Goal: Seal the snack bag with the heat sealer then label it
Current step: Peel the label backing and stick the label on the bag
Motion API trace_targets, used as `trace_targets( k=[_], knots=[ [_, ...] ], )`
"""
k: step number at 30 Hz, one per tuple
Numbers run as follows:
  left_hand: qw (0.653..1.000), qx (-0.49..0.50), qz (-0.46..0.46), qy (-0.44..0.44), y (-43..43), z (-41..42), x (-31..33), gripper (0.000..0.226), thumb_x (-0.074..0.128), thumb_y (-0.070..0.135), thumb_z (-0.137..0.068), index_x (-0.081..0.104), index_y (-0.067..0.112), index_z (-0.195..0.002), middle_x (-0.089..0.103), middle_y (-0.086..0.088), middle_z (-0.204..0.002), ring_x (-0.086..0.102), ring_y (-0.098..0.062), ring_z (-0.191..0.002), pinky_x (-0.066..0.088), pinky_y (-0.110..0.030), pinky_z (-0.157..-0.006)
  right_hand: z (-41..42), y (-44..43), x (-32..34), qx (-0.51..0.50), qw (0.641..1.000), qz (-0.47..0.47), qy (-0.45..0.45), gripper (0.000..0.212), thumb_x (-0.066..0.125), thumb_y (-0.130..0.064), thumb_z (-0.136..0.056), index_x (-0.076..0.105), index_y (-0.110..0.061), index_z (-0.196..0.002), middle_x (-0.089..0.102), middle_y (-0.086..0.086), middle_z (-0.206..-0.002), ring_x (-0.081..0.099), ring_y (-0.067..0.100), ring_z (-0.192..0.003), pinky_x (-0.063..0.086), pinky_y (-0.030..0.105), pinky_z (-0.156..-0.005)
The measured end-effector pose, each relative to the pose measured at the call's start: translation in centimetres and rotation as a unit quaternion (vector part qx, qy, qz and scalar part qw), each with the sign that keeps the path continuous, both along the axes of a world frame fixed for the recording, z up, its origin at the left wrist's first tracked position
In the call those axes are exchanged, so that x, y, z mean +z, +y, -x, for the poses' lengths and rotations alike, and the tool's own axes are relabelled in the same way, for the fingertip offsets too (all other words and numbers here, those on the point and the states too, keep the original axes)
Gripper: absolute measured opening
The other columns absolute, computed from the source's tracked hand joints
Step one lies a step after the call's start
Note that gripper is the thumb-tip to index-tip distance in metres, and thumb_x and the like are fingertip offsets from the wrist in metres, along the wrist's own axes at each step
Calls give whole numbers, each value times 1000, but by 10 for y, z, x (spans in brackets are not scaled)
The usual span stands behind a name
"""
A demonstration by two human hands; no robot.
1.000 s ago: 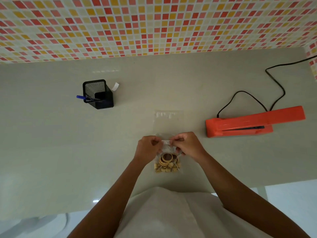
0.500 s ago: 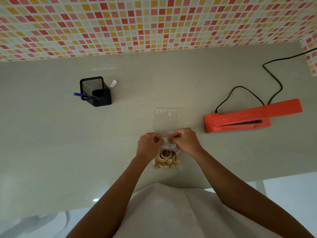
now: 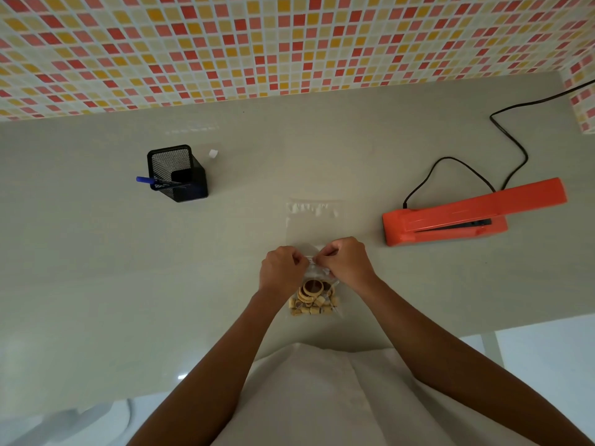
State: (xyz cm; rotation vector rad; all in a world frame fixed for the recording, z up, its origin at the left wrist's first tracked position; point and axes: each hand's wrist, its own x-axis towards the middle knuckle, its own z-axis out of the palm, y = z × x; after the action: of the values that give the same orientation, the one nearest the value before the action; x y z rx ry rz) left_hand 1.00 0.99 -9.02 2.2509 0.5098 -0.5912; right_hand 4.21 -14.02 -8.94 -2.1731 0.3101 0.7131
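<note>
Snack bag [image 3: 314, 299] first: from the head camera I see it lying on the pale table [image 3: 96, 268], close to the near edge and right in front of me, with ring-shaped and small tube-shaped snacks gathered in its lower part. My left hand [image 3: 280, 272] and right hand [image 3: 346, 263] are both curled tight, pinching the bag's clear top edge between them, fingertips nearly meeting. Just beyond the hands lies a second, flat clear bag [image 3: 314, 217]. The orange heat sealer [image 3: 463, 215] sits well off to the right, its lid raised at an angle and its black cord [image 3: 512, 149] looping back toward the tiled wall. Far left stands a black mesh pen holder [image 3: 177, 173] with a blue pen [image 3: 146, 180] sticking out.
</note>
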Motion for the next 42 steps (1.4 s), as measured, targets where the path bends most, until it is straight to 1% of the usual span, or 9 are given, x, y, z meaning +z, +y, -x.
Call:
trace_targets(
  k=[4, 9, 14, 19, 23, 26, 31, 36, 42],
  knots=[
    [1000, -4, -7, -2, -1, 0, 2, 18, 59, 25, -87, 66, 18, -73, 67, 0, -71, 63, -21, -66, 51, -28, -60, 0, 1, -2, 1, 1000, 11, -3, 8, 82, -16, -77, 76, -11, -75, 73, 4, -65, 71, 20, -57, 61, 32, -57],
    [1000, -16, -25, -8, -4, 0, 5, 18, 58, 24, -89, 69, 15, -79, 67, -2, -75, 63, -22, -69, 53, -30, -62, 0, 2, -5, 5, 1000, 24, -10, 10, 84, -22, -76, 77, -15, -75, 72, -2, -69, 71, 13, -65, 62, 34, -65],
    [1000, -14, -20, -2, -5, -1, 7, 19, 58, 24, -90, 69, 13, -79, 69, -4, -75, 65, -23, -68, 55, -32, -63, 2, 3, -6, 1, 1000, 25, -9, 10, 84, -20, -76, 77, -13, -76, 73, -1, -70, 71, 14, -66, 62, 38, -66],
    [1000, -18, -17, 3, -5, -1, 9, 21, 57, 22, -89, 65, 12, -72, 67, -6, -72, 63, -24, -66, 52, -32, -60, 2, 3, -7, 7, 999, 32, -12, 9, 84, -19, -76, 77, -13, -76, 72, -2, -71, 70, 12, -67, 62, 36, -66],
    [999, -28, -21, 0, -6, -1, 10, 22, 58, 23, -89, 69, 9, -77, 69, -8, -74, 66, -26, -69, 58, -37, -66, 3, 5, -8, 17, 999, 44, -21, 9, 83, -22, -75, 76, -16, -73, 72, -4, -72, 69, 10, -69, 61, 33, -67],
    [999, -28, -22, -6, -6, -1, 11, 22, 61, 25, -89, 70, 8, -77, 70, -7, -74, 67, -25, -69, 58, -39, -69, 4, 6, -8, 17, 998, 54, -23, 10, 83, -24, -74, 75, -19, -72, 72, -5, -72, 68, 10, -68, 61, 32, -67],
    [999, -22, -23, -4, -8, -1, 13, 24, 61, 24, -89, 70, 7, -75, 70, -9, -73, 67, -26, -68, 55, -36, -64, 5, 8, -9, 21, 997, 66, -23, 9, 81, -25, -74, 75, -19, -74, 71, -6, -72, 68, 10, -68, 61, 34, -67],
    [1000, -7, -20, 0, -7, -1, 10, 21, 64, 24, -89, 69, 9, -76, 69, -7, -74, 67, -25, -69, 57, -35, -65, 4, 8, -10, 20, 996, 85, -22, 15, 82, -34, -73, 73, -21, -72, 70, -7, -72, 67, 10, -67, 60, 32, -64],
    [999, 39, 0, 1, -3, -2, 5, 19, 72, 28, -87, 69, 10, -82, 69, -4, -78, 67, -21, -73, 58, -34, -71, 5, 0, -8, 7, 996, 88, -19, 26, 84, -41, -73, 74, -17, -75, 69, -7, -72, 66, 10, -67, 56, 28, -61]
  ],
)
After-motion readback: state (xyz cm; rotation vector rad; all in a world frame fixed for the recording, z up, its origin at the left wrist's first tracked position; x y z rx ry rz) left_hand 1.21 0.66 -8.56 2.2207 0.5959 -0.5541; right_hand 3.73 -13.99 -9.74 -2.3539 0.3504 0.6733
